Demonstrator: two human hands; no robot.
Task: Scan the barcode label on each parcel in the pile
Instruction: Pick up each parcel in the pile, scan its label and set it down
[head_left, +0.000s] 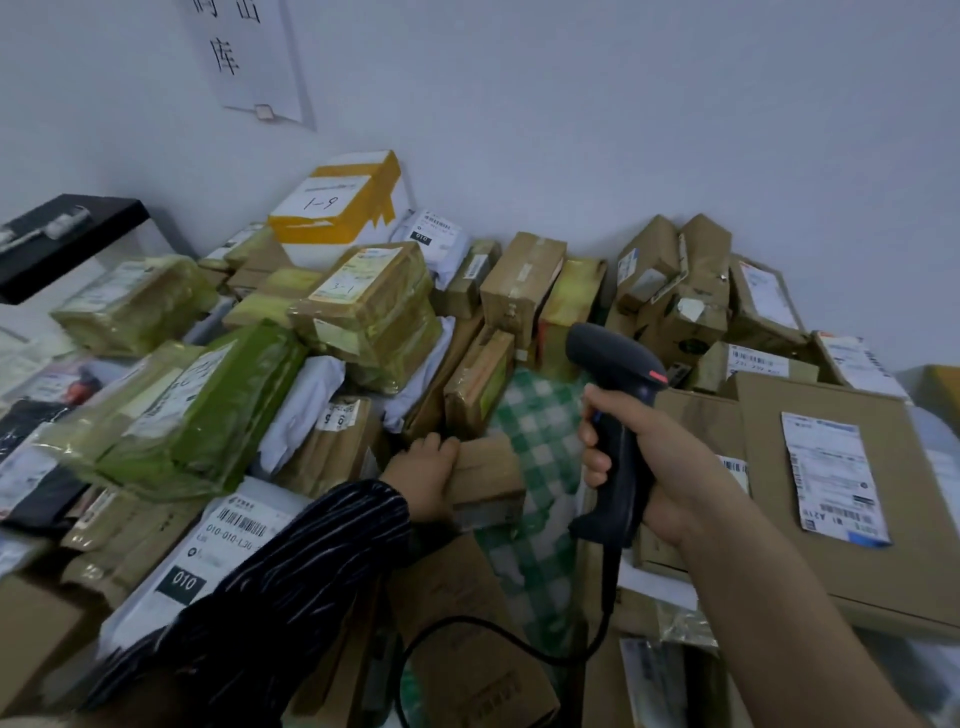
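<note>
Right hand (660, 467): clenched round the grip of a black handheld barcode scanner (608, 353), held upright with its head tipped forward over the pile. The index finger lies at the front of the grip. A black cable (519, 644) runs from the butt of the scanner down towards the lower edge of the view.

Left hand (423, 475): in a dark striped sleeve (291, 582), grasping the left end of a small cardboard box (485, 483), fingers curled over its upper edge. No barcode label is visible on the faces of this box that show.

The box lies just left of the scanner, on a green-and-white checked material (540, 415) in the middle of the pile.

Surroundings:
- To the right, a large flat carton (914, 519) bears a white shipping label (831, 475).
- To the left lie a green-wrapped parcel (208, 415) and a white mailer bag (228, 540) marked "010".
- Against the wall stands a white-and-yellow box (343, 202) marked "1-9".
- A black shelf (67, 239) stands far left.
</note>
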